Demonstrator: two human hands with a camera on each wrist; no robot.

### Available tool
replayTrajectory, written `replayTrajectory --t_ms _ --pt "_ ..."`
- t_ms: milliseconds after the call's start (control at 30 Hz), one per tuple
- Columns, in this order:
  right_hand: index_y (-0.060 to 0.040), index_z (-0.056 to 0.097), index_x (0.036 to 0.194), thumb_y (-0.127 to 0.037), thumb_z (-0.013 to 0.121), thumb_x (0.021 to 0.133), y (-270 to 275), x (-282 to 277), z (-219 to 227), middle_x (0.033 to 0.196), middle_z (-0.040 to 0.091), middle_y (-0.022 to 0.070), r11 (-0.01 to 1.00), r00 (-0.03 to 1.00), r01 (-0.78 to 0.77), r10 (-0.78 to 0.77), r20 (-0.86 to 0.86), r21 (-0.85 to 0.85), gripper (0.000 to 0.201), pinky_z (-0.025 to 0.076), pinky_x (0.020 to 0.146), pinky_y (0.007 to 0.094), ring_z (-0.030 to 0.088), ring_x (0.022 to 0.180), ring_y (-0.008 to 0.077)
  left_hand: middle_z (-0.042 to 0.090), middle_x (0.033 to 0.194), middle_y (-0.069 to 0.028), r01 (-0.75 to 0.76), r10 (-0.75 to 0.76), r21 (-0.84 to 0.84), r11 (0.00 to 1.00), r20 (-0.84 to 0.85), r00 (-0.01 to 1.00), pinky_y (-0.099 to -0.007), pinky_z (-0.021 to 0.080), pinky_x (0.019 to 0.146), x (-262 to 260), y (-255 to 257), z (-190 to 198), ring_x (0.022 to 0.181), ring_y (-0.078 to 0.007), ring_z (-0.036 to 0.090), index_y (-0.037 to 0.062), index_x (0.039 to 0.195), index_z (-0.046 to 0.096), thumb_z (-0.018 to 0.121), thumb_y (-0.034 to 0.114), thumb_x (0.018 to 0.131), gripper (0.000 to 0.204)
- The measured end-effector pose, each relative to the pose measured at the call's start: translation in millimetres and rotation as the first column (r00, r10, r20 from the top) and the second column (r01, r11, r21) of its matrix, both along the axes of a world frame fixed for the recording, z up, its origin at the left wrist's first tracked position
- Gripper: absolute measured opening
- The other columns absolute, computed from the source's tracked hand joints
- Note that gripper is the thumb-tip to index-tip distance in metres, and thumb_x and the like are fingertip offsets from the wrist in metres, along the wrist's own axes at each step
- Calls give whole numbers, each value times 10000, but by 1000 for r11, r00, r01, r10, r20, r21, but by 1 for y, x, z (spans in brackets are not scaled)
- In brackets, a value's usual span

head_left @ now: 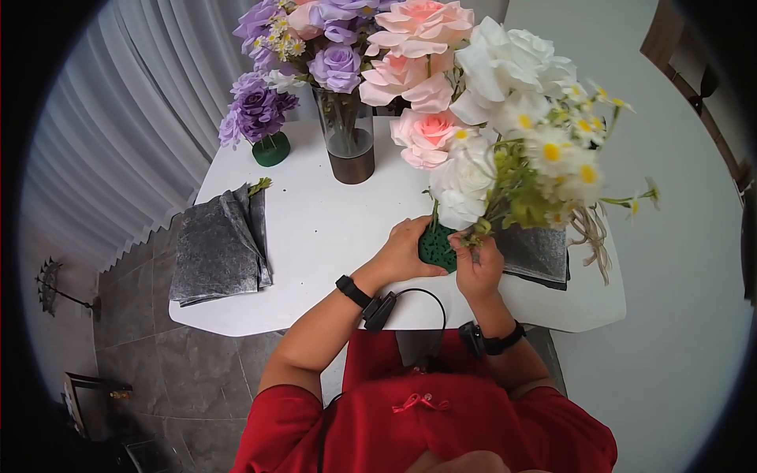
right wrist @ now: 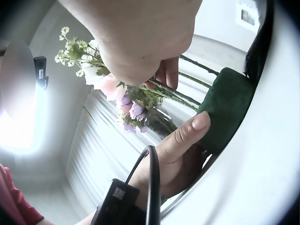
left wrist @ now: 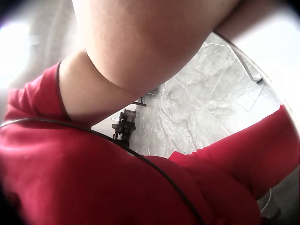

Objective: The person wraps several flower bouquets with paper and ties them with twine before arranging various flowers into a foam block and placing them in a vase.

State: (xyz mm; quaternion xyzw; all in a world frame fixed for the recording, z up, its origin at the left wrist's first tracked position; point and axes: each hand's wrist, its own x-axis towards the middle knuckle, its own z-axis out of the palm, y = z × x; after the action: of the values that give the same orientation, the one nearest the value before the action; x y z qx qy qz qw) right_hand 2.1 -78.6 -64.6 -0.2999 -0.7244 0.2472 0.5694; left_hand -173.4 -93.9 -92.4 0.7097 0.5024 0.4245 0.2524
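Observation:
A green foam block (head_left: 437, 246) stands on the white table, with several stems rising from it in the right wrist view. My left hand (head_left: 404, 254) grips the block's side, its thumb on the near face of the foam (right wrist: 227, 110). Above the block, my right hand (head_left: 479, 266) pinches a green stem low down among the flowers. White roses (head_left: 462, 185), pink roses (head_left: 426, 135) and white daisies (head_left: 552, 154) spread over both hands and hide part of the stems. The left wrist view shows no hand, only an arm and red clothing.
A glass vase (head_left: 347, 150) with purple and pink flowers stands behind, beside purple flowers in a round green base (head_left: 271, 150). Dark grey wrapping sheets (head_left: 217, 252) lie at the left, and more sheets (head_left: 536, 254) at the right under a twine bow (head_left: 591, 236).

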Motion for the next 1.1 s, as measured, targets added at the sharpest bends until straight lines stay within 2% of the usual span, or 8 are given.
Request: replayTrajectory --t_ms 133,167,233,333,433,500,1000,1100 --pt "-17 630 969 -133 690 836 4 5 -13 871 691 137 981 965 43 -90 246 189 186 540 704 338 691 773 257 524 1265 -152 154 -145 -64 986 126 981 -405 390 1011 -11 4 -25 1154 -287 508 27 1341 433 799 334 712 790" --pt "-48 620 964 -70 681 773 2 3 -9 857 678 118 960 937 3 -101 336 280 202 537 657 363 671 750 280 541 1235 -121 257 -163 -104 961 535 829 -381 429 962 -12 6 -62 1105 -250 528 29 1335 443 678 313 810 642" --pt "-83 612 952 -3 671 702 -6 -2 13 849 665 94 947 940 -140 36 341 288 270 535 616 379 654 748 291 575 1175 -57 409 -58 72 910 997 -47 -335 505 865 -15 11 -139 1008 -177 569 32 1324 462 438 271 1007 398" --pt "-81 615 960 -2 660 728 -9 -2 5 848 665 95 984 927 -97 34 374 151 249 525 612 387 647 748 303 461 1350 -95 537 38 -82 840 995 92 -387 427 999 -9 -22 -30 1188 -211 484 29 1413 328 659 270 866 683" --pt "-33 588 975 -46 656 766 -1 2 -5 794 624 139 978 960 35 -91 264 208 220 496 594 439 613 703 365 587 1183 -130 96 -87 -38 995 190 978 -404 417 958 -4 0 -7 1076 -281 553 13 1264 489 708 342 788 618" --pt "-29 586 975 -57 658 768 1 -1 -10 786 621 145 983 966 26 -70 247 179 220 495 593 443 612 701 369 618 1062 -171 -33 32 117 993 12 999 -414 464 896 1 -1 5 992 -372 583 50 1162 552 837 202 541 701" --pt "-36 586 962 -193 693 835 -1 -4 -12 776 654 146 997 968 71 -61 243 -35 228 505 571 401 653 674 334 585 1173 -180 -24 24 -1 1000 -85 996 -433 356 1008 -3 -2 5 1092 -351 541 -12 1258 483 884 380 509 936" --pt "-8 558 1006 -115 676 872 0 1 -15 906 685 107 975 973 -4 55 223 -224 208 532 703 297 684 808 177 596 1084 -175 -40 45 84 996 -60 997 -431 405 932 0 -3 4 1025 -363 556 4 1150 524 881 343 516 803"
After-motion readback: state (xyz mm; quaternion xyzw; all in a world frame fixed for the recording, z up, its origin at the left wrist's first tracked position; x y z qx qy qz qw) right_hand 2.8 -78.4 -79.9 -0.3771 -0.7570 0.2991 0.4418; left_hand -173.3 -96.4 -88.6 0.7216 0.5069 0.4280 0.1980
